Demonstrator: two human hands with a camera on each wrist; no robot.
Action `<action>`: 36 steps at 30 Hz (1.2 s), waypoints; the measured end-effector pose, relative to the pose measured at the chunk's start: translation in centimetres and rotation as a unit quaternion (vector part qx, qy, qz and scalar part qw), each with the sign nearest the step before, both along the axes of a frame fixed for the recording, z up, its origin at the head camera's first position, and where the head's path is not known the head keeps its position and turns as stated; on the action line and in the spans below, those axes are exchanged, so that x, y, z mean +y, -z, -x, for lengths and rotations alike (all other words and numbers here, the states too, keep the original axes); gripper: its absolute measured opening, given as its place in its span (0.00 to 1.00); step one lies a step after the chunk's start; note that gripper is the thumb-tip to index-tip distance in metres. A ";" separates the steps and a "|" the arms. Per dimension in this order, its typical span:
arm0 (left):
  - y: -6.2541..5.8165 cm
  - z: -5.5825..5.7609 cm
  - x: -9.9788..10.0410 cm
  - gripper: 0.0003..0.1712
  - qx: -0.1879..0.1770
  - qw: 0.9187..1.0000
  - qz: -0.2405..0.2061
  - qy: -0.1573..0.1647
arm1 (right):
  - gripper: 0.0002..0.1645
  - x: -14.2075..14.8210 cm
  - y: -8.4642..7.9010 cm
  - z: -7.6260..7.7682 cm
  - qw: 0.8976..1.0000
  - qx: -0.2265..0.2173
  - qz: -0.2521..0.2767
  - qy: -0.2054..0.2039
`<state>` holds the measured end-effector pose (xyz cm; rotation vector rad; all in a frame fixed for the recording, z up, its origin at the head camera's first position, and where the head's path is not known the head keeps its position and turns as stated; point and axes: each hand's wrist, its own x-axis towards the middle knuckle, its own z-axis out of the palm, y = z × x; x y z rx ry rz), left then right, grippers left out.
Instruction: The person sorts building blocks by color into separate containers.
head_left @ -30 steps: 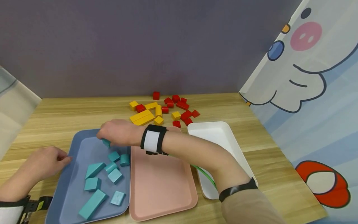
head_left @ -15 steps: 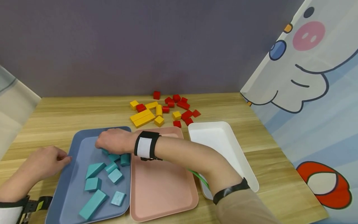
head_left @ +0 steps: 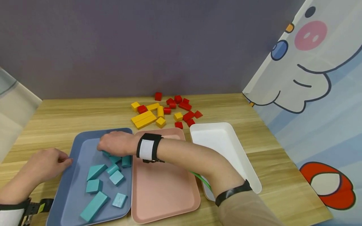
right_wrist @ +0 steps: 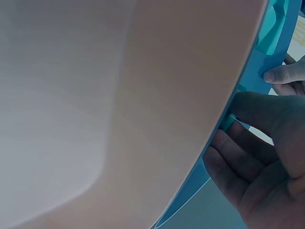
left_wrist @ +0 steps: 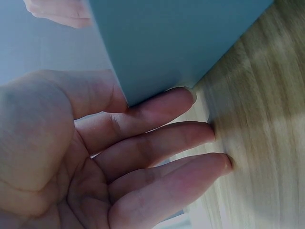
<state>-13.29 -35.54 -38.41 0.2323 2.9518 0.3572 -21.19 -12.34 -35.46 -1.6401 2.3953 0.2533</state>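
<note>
At the far side of the blue tray (head_left: 63,182), my right hand (head_left: 117,143) pinches a small teal block (head_left: 106,153) between thumb and fingers, low over the tray floor. Most of that block is hidden under the hand; the right wrist view shows a sliver of teal (right_wrist: 229,121) at the fingertips. My left hand (head_left: 46,164) grips the tray's left rim, its index finger under the wall (left_wrist: 162,47) in the left wrist view. Several teal blocks lie in the tray, among them a long bar (head_left: 94,206), a triangle (head_left: 96,172) and a cylinder (head_left: 112,169).
A pink tray (head_left: 164,191) adjoins the blue one on the right, under my right forearm. Farther right stands a white tray (head_left: 217,135). Yellow blocks (head_left: 143,120) and red blocks (head_left: 185,106) lie scattered behind the trays. A grey panel (head_left: 141,47) rises at the back.
My right hand has come down toward the tray floor with the teal block, and has held nearly still over the last half second. The left hand has stayed at the rim.
</note>
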 end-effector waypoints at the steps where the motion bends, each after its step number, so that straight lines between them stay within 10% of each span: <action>1: 0.0 0.0 0.0 0.13 0.000 1.000 0.001 0.002 | 0.16 0.1 0.0 0.0 1.000 -0.002 -0.001 0.001; 23: -0.4 0.0 0.1 0.15 -0.034 0.999 0.007 -0.008 | 0.29 1.1 0.1 -0.2 1.000 -0.001 -0.017 0.005; 36: -0.3 -0.3 0.4 0.16 -0.046 0.999 -0.008 0.004 | 0.17 11.9 -2.2 -0.5 0.992 -0.035 0.099 0.064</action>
